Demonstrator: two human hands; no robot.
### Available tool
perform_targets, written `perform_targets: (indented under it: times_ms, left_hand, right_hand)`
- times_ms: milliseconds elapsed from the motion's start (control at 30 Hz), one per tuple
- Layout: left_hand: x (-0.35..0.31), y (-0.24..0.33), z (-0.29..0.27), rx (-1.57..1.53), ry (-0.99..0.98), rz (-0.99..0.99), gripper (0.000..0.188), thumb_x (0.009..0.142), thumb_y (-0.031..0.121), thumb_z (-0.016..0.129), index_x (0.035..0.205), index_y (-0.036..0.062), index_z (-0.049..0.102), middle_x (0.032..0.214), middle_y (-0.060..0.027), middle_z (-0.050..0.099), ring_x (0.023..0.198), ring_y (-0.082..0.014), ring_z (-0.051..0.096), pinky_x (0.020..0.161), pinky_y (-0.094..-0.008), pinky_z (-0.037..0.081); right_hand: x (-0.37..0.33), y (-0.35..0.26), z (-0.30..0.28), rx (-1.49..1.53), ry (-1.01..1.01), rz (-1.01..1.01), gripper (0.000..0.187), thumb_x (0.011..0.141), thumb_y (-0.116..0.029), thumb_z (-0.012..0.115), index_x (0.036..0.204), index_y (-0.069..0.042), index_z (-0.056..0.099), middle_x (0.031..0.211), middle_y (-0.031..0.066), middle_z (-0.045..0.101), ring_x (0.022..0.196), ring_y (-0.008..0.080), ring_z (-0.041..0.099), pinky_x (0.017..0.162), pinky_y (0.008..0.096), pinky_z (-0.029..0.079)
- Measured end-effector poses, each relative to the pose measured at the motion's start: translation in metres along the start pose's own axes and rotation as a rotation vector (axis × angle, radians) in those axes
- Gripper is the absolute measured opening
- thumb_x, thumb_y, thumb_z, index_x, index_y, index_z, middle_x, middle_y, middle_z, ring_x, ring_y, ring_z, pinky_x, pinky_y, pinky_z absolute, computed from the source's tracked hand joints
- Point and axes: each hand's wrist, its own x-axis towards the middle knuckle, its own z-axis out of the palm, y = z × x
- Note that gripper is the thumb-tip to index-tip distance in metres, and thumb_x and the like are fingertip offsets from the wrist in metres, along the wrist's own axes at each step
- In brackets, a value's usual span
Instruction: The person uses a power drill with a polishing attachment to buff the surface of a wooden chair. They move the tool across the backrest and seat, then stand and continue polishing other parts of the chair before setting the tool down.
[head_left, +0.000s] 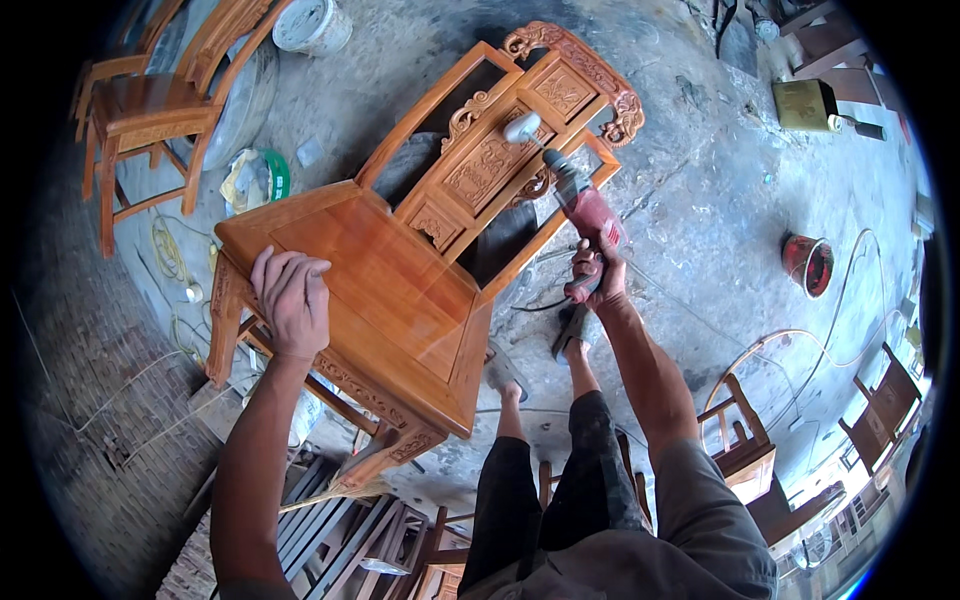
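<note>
My right hand [598, 272] is wrapped round the rear handle of a red and dark-grey power drill [592, 212]. A rounded white buffing bob [522, 127] sits on its tip, over the carved back panel; whether it touches the wood I cannot tell. The wooden armless chair [370, 275], glossy orange-brown, stands before me with a flat seat and a tall back topped by a carved crest rail [585, 62]. At the seat's left front edge, my left hand [292, 305] rests on the wood, fingers loosely bent and holding nothing.
Other wooden chairs [155, 115] stand at the far left, near a white bucket [312, 27] and a green-rimmed tub [277, 175]. A red bucket [808, 265], a yellowish jerrycan [803, 106] and a looping hose [760, 345] lie to the right. Wooden slats [335, 530] are stacked lower left.
</note>
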Motion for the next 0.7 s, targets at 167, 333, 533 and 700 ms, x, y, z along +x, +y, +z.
perform_targets:
  times_ms: [167, 333, 533, 700]
  left_hand:
    - [-0.002, -0.004, -0.002, 0.008, -0.003, -0.010, 0.020, 0.092, 0.013, 0.049, 0.089, 0.0058, 0.067, 0.091, -0.0087, 0.068, 0.100, -0.0289, 0.060, 0.110, -0.0495, 0.032]
    - [-0.002, -0.003, -0.002, 0.002, -0.003, -0.012, 0.020, 0.091, 0.013, 0.049, 0.088, 0.0060, 0.067, 0.091, -0.0083, 0.069, 0.099, -0.0286, 0.060, 0.110, -0.0494, 0.033]
    - [0.000, -0.001, -0.001, -0.009, -0.001, -0.012, 0.019, 0.090, 0.013, 0.050, 0.089, 0.0060, 0.068, 0.091, -0.0080, 0.069, 0.100, -0.0283, 0.060, 0.110, -0.0496, 0.033]
    - [0.000, -0.003, 0.000, -0.012, 0.011, -0.007, 0.019, 0.090, 0.013, 0.050, 0.089, 0.0056, 0.068, 0.091, -0.0082, 0.069, 0.100, -0.0283, 0.060, 0.110, -0.0497, 0.032]
  right_hand:
    - [-0.031, 0.035, -0.002, -0.158, 0.080, 0.086, 0.030, 0.096, -0.032, 0.065, 0.108, -0.005, 0.057, 0.086, 0.0067, 0.062, 0.062, 0.0102, 0.052, 0.043, 0.0187, 0.040]
    - [-0.030, 0.031, -0.001, -0.151, 0.120, 0.065, 0.030, 0.097, -0.034, 0.065, 0.106, -0.007, 0.058, 0.084, 0.0059, 0.061, 0.061, 0.0096, 0.051, 0.043, 0.0192, 0.039]
    - [0.013, -0.019, 0.019, 0.000, 0.016, 0.035, 0.029, 0.095, -0.034, 0.068, 0.103, -0.007, 0.060, 0.082, 0.0031, 0.062, 0.056, 0.0080, 0.050, 0.045, 0.0187, 0.041]
    - [0.008, 0.000, 0.021, -0.013, 0.047, 0.035, 0.028, 0.094, -0.031, 0.069, 0.102, -0.006, 0.060, 0.081, 0.0033, 0.063, 0.056, 0.0077, 0.050, 0.045, 0.0185, 0.042]
